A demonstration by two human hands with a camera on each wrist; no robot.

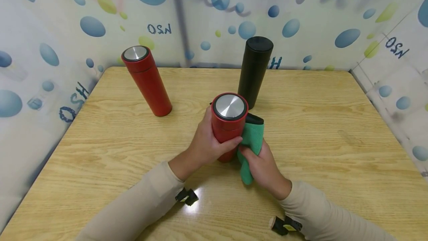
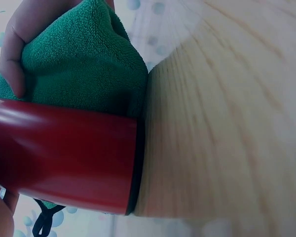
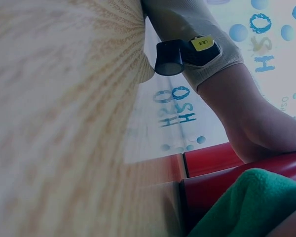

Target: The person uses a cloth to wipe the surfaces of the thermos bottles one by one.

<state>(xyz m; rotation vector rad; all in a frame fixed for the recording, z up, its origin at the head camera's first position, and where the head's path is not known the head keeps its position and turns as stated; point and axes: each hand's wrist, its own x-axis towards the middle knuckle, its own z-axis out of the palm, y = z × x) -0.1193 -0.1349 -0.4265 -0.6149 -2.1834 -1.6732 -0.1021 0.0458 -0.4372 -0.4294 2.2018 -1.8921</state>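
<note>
In the middle of the head view stands a red vacuum flask (image 1: pixel 226 129) with a silver-topped lid. My left hand (image 1: pixel 204 142) grips it from the left, thumb across its front. My right hand (image 1: pixel 269 168) holds a green cloth (image 1: pixel 253 137) with a black edge against the flask's right side. In the left wrist view the cloth (image 2: pixel 84 64) touches the red flask (image 2: pixel 64 153), whose black base meets the table. A few right-hand fingers (image 2: pixel 16 54) curl over the cloth there. The right wrist view shows the cloth (image 3: pixel 256 205) beside the flask (image 3: pixel 222 185).
A second red flask (image 1: pixel 148 84) stands on the wooden table (image 1: pixel 334 133) at the back left. A black flask (image 1: pixel 255 71) stands just behind the held one, slightly right. Patterned walls (image 1: pixel 194 18) border the table's back and sides. Each sleeve carries a small black wrist device (image 1: pixel 186 196).
</note>
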